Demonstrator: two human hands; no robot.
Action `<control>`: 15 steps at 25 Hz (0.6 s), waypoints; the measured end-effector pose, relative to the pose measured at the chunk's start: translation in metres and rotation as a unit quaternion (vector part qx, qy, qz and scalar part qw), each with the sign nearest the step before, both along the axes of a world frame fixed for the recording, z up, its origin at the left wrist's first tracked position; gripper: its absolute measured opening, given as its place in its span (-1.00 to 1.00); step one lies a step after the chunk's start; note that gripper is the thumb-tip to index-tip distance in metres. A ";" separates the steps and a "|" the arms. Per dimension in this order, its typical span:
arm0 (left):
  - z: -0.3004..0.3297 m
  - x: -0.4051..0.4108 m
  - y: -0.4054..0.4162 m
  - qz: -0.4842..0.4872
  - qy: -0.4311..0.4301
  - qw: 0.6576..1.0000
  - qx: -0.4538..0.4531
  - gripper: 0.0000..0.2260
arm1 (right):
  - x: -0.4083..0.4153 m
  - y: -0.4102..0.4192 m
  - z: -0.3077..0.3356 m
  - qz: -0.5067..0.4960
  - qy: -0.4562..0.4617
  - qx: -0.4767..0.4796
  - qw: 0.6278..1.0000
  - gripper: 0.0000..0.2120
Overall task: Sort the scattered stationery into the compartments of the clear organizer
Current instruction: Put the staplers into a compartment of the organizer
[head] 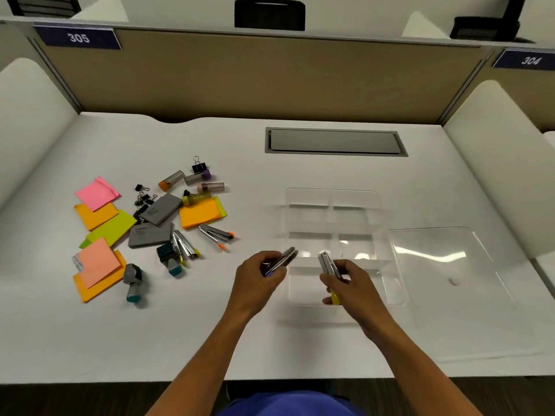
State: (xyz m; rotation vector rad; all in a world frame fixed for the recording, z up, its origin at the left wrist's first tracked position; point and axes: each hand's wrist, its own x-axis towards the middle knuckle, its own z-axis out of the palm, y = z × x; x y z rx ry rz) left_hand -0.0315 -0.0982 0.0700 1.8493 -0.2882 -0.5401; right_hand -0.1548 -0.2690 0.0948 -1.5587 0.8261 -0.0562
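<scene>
My left hand grips a small metal stapler with a purple end at the left edge of the clear organizer. A second metal stapler with a yellow end is gripped by my right hand, held over the organizer's near compartments. The organizer's compartments look empty. Scattered at the left lie two more staplers, sticky notes, binder clips, grey card boxes, small tubes and two stamps.
The organizer's clear lid lies flat to its right. A grey cable hatch is set into the desk behind. Beige partition walls close the back, and white curved dividers stand at both sides. The desk's front edge runs under my forearms.
</scene>
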 end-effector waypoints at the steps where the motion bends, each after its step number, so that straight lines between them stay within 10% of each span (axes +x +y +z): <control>1: 0.001 -0.002 -0.009 -0.043 -0.048 0.998 0.022 -0.74 | -0.004 -0.011 0.000 -0.014 0.002 -0.014 1.000 -0.78; 7: -0.002 -0.015 -0.056 -0.229 -0.275 0.917 0.175 -0.80 | -0.012 -0.043 0.005 -0.045 -0.011 -0.120 0.992 -0.78; 15: -0.019 -0.020 -0.082 -0.341 -0.348 0.797 0.356 -0.88 | 0.001 -0.048 0.001 -0.067 -0.054 -0.104 0.991 -0.83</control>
